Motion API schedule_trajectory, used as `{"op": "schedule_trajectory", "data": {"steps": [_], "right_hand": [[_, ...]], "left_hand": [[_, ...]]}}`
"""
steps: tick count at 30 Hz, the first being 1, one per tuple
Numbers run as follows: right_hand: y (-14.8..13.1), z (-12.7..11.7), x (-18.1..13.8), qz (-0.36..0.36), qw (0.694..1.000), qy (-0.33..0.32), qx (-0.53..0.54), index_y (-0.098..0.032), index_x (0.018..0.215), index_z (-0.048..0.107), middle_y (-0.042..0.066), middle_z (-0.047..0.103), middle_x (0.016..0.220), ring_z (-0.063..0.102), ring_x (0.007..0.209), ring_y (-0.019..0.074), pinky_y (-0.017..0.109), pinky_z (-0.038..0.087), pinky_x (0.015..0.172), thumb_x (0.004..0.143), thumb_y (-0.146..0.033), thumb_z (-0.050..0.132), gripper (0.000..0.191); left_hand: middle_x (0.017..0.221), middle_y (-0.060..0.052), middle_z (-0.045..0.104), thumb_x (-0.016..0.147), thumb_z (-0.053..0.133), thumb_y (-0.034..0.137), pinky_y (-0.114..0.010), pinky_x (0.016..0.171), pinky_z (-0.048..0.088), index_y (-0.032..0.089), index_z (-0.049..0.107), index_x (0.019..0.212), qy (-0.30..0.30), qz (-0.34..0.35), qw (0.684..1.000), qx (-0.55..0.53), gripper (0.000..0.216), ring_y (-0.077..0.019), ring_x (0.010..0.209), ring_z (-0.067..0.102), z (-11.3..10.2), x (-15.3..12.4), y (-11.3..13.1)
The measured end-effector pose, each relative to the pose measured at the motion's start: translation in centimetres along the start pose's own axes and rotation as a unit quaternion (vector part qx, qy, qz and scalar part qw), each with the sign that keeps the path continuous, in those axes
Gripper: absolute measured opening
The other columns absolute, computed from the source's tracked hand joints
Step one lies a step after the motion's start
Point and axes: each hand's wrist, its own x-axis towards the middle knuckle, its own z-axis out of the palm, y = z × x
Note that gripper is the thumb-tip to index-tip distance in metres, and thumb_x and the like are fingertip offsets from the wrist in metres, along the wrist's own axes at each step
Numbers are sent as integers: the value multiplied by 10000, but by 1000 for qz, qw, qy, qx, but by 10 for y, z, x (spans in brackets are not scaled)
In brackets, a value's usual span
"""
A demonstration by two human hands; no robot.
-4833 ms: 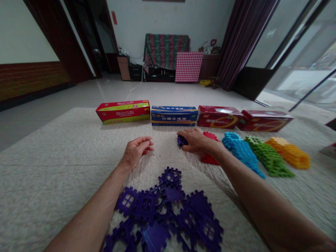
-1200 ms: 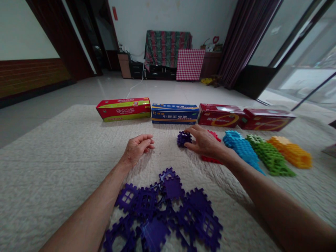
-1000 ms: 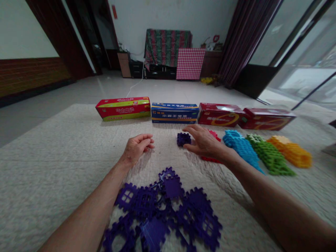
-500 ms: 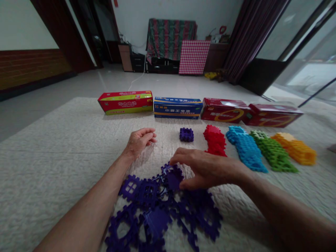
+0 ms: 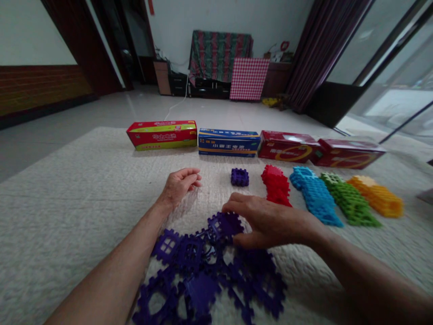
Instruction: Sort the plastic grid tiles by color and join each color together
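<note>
My right hand (image 5: 267, 221) reaches over the upper edge of a loose pile of purple interlocking plastic tiles (image 5: 203, 289). Its thumb and fingers are on a solid purple tile (image 5: 229, 224) with notched edges at the top of the pile. My left hand (image 5: 182, 185) rests on the mat left of centre, its fingers loosely bent and slightly apart, with nothing visible in them. Between the hands and farther back sits a small purple stack (image 5: 240, 177). A purple window-pattern tile (image 5: 167, 244) lies at the pile's left side.
Stacks of red tiles (image 5: 275, 185), blue tiles (image 5: 316, 196), green tiles (image 5: 350, 201) and orange tiles (image 5: 379, 196) stand to the right. Behind are a red and yellow-green box (image 5: 162, 135), a blue box (image 5: 228, 142) and two dark red boxes (image 5: 287, 146) on the pale mat (image 5: 84, 194).
My right hand has shifted slightly, and the solid purple tile at its fingers has turned and moved a little to the right. My left hand stays in place. The view has tipped slightly.
</note>
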Motion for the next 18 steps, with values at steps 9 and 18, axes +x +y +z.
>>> {"op": "schedule_trajectory", "data": {"steps": [9, 18], "right_hand": [[29, -6, 4, 53, 998, 20, -23, -162, 1016, 617, 68, 658, 844, 597, 731, 158, 273, 420, 662, 981, -287, 355, 292], [41, 12, 13, 138, 980, 106, -98, -131, 1138, 592, 126, 677, 928, 640, 869, 234, 315, 442, 705, 923, -334, 474, 318]], "left_hand": [[807, -62, 712, 656, 691, 310, -218, 538, 430, 123, 703, 928, 0, -4, 1000, 3, 330, -131, 624, 660, 1, -1, 3], [815, -64, 714, 661, 695, 315, -220, 535, 430, 128, 704, 922, 0, -6, 1000, 3, 320, -132, 628, 661, 1, -2, 4]]}}
